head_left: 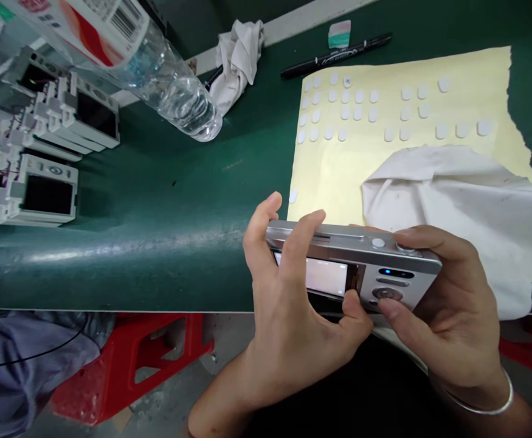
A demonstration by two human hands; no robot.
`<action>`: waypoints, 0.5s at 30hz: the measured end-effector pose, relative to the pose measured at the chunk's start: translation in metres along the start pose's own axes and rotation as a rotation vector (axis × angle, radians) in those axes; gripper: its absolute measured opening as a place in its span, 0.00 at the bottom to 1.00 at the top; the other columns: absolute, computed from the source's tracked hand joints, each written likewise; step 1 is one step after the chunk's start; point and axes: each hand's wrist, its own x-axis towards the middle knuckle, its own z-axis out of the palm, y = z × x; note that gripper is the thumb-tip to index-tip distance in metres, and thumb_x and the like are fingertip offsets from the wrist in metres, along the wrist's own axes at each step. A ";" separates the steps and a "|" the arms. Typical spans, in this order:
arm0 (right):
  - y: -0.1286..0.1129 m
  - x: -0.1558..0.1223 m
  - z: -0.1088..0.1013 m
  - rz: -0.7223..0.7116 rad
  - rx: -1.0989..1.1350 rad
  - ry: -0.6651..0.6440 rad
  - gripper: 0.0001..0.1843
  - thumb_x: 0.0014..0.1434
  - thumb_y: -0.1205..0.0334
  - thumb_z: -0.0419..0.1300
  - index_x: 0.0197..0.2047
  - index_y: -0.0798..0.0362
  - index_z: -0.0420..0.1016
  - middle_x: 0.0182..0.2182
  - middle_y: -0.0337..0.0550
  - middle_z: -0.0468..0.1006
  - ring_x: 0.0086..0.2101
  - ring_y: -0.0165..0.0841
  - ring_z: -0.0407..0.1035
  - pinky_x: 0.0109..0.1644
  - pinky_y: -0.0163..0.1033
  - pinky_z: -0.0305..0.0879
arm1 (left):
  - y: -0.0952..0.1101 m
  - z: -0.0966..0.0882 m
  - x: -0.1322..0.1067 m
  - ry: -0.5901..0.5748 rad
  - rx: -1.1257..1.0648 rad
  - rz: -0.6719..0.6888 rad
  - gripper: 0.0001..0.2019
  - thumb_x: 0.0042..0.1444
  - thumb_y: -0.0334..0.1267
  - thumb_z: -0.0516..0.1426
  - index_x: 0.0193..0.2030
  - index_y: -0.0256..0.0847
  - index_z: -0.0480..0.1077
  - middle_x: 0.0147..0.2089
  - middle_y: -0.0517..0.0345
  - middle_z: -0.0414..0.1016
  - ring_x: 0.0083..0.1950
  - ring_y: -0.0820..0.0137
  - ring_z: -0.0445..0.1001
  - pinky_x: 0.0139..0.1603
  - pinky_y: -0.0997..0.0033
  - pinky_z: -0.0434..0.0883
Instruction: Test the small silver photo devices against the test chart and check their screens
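Between my two hands is a silver digital camera (357,243), its lit screen facing me and a small blue light glowing beside the buttons. My left hand (288,304) grips its left end, thumb at the lower edge of the screen and fingers over the top. Wrapped around the right end, my right hand (452,304) has its thumb by the round control pad and a finger on top near the shutter. Beneath the camera lie a yellow sheet (329,176) bearing rows of small white stickers and a white cloth (430,182).
A row of similar cameras (49,194) stands at the left on the green table (179,231). A clear plastic bottle (179,91), a crumpled cloth (238,61) and a black marker (338,56) are along the back. A red stool (110,371) stands below the front edge.
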 end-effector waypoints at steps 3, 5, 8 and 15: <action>-0.001 0.001 0.001 0.027 0.046 0.020 0.30 0.57 0.75 0.58 0.56 0.32 0.68 0.53 0.36 0.71 0.51 0.37 0.70 0.55 0.42 0.71 | 0.000 -0.003 0.000 -0.011 -0.006 0.029 0.29 0.47 0.41 0.60 0.57 0.41 0.60 0.65 0.40 0.52 0.68 0.44 0.53 0.62 0.37 0.64; -0.002 0.001 0.001 0.075 0.093 0.025 0.29 0.57 0.74 0.59 0.55 0.32 0.68 0.48 0.36 0.73 0.45 0.35 0.72 0.51 0.39 0.73 | 0.001 -0.007 -0.001 -0.042 -0.039 0.032 0.31 0.48 0.38 0.59 0.60 0.41 0.58 0.65 0.42 0.53 0.69 0.44 0.52 0.62 0.36 0.64; -0.004 0.004 -0.002 0.190 0.198 0.011 0.27 0.58 0.71 0.61 0.55 0.32 0.68 0.39 0.36 0.73 0.37 0.33 0.72 0.41 0.35 0.74 | 0.001 -0.018 -0.008 -0.089 -0.142 -0.012 0.34 0.50 0.40 0.58 0.65 0.46 0.54 0.67 0.48 0.53 0.69 0.41 0.53 0.62 0.32 0.65; -0.004 0.010 -0.010 0.382 0.464 0.007 0.23 0.57 0.62 0.64 0.55 0.36 0.70 0.35 0.38 0.76 0.30 0.32 0.72 0.31 0.33 0.72 | -0.010 -0.029 -0.024 -0.049 -0.318 -0.121 0.37 0.55 0.53 0.57 0.69 0.56 0.47 0.72 0.59 0.49 0.71 0.41 0.53 0.61 0.32 0.69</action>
